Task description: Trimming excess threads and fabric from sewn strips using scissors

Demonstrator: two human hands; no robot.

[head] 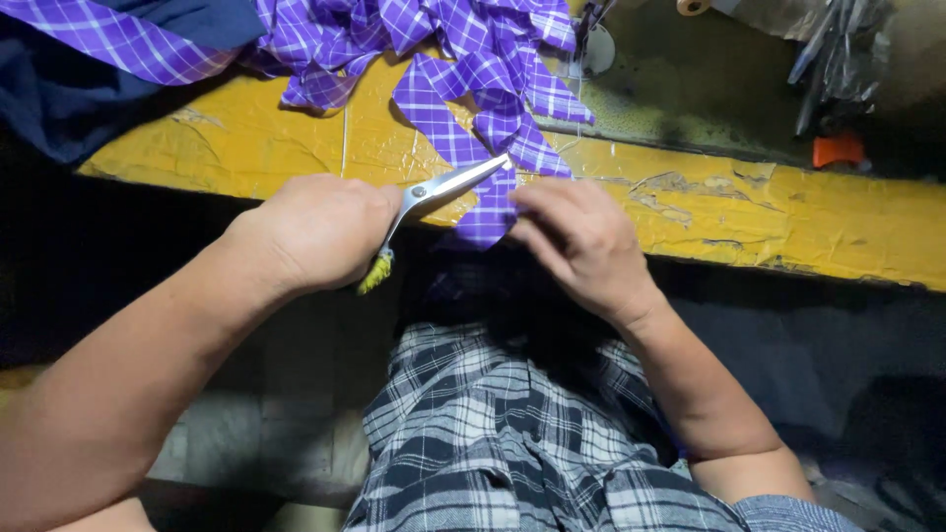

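The left hand (320, 232) is closed in a fist around a pair of metal snips (443, 187), whose yellow-wrapped handle end pokes out just below the knuckles. The blades lie nearly together, their tip pointing away from the fist and touching a purple plaid strip (493, 197). The right hand (581, 241) pinches that strip just beside the blade tip, fingers curled over the cloth. Beyond both hands, more strips trail over the yellow table edge (788, 217)
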